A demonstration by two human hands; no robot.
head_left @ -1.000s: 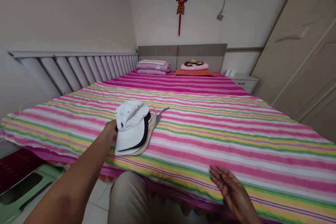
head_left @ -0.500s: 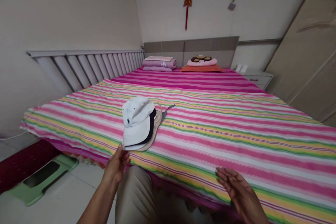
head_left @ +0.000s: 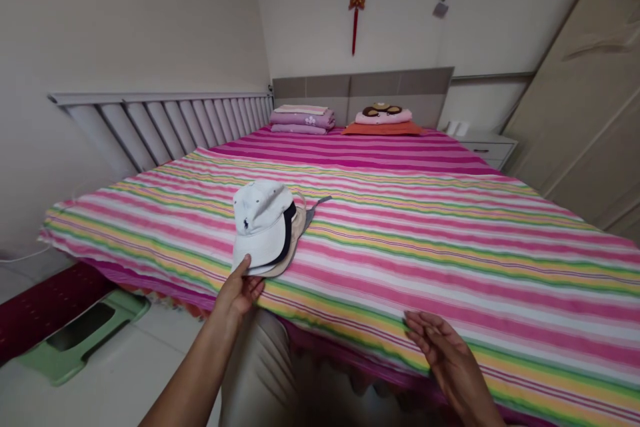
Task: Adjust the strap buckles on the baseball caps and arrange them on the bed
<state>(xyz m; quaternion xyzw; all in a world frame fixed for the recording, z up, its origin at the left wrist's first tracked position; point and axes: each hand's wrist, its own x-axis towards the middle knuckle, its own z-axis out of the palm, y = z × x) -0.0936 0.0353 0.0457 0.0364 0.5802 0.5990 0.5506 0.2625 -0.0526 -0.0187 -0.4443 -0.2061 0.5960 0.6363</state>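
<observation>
A stack of caps (head_left: 265, 223) sits on the striped bedspread near the bed's front edge. On top is a white baseball cap with a small dark logo; navy, beige and grey parts show beneath it, and a grey strap sticks out behind. My left hand (head_left: 239, 293) grips the brims at the front, thumb over the white brim and fingers underneath. Off to the right, my right hand (head_left: 445, 353) hovers over the bedspread's edge, holding nothing, with its fingers stretched out and slightly bent.
The striped bedspread (head_left: 400, 240) covers the bed's near part. Folded purple bedding (head_left: 303, 121) and a pink pile on an orange pillow (head_left: 383, 127) lie by the headboard. A grey radiator (head_left: 170, 120) lines the left side. A green stool (head_left: 65, 353) stands on the floor.
My left hand has moved up and right onto the brims, its thumb now further over the white one. The brim end of the caps is raised a little. My right hand shifted slightly left.
</observation>
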